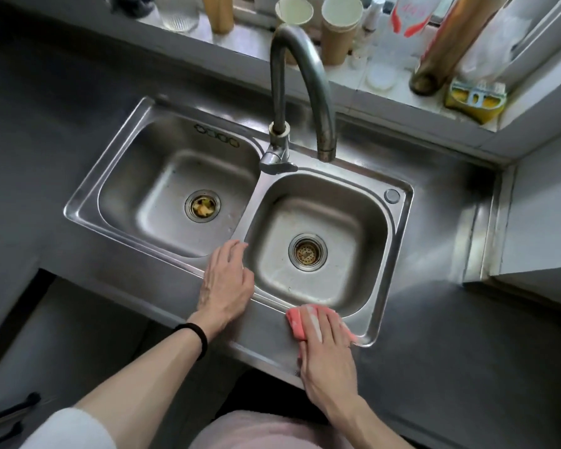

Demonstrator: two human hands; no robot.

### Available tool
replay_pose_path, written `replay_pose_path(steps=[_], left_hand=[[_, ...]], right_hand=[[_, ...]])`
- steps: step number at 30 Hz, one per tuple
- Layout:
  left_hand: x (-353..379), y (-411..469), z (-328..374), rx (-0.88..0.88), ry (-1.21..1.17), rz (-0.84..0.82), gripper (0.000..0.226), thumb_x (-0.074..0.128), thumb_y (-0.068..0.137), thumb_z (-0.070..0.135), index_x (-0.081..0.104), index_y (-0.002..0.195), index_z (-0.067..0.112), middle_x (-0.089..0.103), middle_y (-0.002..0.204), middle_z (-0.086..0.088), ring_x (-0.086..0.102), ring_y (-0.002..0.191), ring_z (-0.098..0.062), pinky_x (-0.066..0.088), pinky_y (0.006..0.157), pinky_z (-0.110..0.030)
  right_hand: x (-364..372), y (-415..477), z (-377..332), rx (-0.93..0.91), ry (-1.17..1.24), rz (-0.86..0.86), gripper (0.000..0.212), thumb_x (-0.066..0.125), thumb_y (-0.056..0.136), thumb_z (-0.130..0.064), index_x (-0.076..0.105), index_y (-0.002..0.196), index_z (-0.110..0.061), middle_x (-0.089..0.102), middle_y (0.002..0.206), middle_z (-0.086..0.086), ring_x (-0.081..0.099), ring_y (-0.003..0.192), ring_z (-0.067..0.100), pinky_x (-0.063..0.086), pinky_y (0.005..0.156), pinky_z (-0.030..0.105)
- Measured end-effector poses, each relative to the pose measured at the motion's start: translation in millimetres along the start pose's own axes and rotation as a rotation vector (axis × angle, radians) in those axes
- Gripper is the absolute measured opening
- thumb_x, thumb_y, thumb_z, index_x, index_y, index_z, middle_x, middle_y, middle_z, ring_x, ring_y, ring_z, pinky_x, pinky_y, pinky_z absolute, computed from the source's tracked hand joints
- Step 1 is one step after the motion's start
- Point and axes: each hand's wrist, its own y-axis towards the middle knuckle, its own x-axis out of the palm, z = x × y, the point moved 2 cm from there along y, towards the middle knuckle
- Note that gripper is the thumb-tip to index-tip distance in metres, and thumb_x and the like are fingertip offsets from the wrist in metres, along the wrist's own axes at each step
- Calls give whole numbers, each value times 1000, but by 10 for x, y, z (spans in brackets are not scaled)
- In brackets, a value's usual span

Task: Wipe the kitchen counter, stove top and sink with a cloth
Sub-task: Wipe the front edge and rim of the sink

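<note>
A pink cloth (297, 322) lies flat on the front rim of the steel double sink (399, 241), at the near edge of the right basin (318, 254). The right hand (326, 346) presses down on it with fingers spread flat and pointing away from the person, so most of the cloth is covered and only its left edge and a strip at the right show. The left hand (225, 281) rests open, palm down, on the rim just left of the right basin, near the divider between the two basins, holding nothing; a black band (195, 335) circles its wrist. The left basin's drain (202, 205) has yellowish scraps in it, while the right drain (306, 252) shows a perforated strainer. A curved faucet (302, 89) rises behind the basins, its spout over the right one. The dark grey tabletop (434, 351) surrounds the sink. On the windowsill behind stand paper cups (340, 24), bottles and a yellow sponge (473, 100).
</note>
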Motion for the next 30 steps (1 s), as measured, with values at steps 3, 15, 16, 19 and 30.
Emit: replay_pose_path(steps=[3, 15, 16, 19, 30], left_hand=[[-120, 258, 291, 85, -60, 50, 53, 52, 96, 9, 47, 149, 7, 46, 151, -10, 43, 139, -27, 35, 121, -43], [-464, 1618, 871, 391, 23, -32, 51, 52, 105, 26, 47, 152, 10, 57, 144, -16, 47, 138, -33, 35, 119, -41], [-474, 1659, 860, 383, 32, -58, 45, 51, 106, 29, 53, 148, 13, 62, 140, -14, 51, 134, -33, 39, 114, -42], [-508, 1718, 859, 332, 30, 3, 28, 51, 106, 35, 70, 123, 22, 73, 119, -12, 65, 113, -36, 50, 94, -42], [-521, 1750, 881, 317, 7, 51, 24, 58, 104, 31, 77, 110, 19, 76, 108, -13, 67, 102, -38, 53, 88, -42]], right_hand=[[6, 86, -39, 9, 39, 1, 62, 36, 105, -30, 14, 164, -28, 18, 167, -4, 13, 155, 19, 9, 125, 36], [142, 193, -462, 258, 188, 257, 50, 60, 92, -17, 57, 142, -17, 55, 137, 6, 48, 132, 34, 35, 114, 46], [154, 208, -486, 272, 188, 267, 49, 59, 91, -17, 57, 140, -19, 55, 135, 5, 48, 131, 32, 35, 113, 46], [148, 234, -533, 296, 205, 310, 45, 63, 88, -12, 59, 132, -22, 53, 130, -2, 47, 129, 27, 33, 112, 39], [175, 215, -515, 330, 190, 183, 56, 49, 99, -22, 41, 155, -26, 40, 158, 0, 28, 152, 25, 18, 124, 41]])
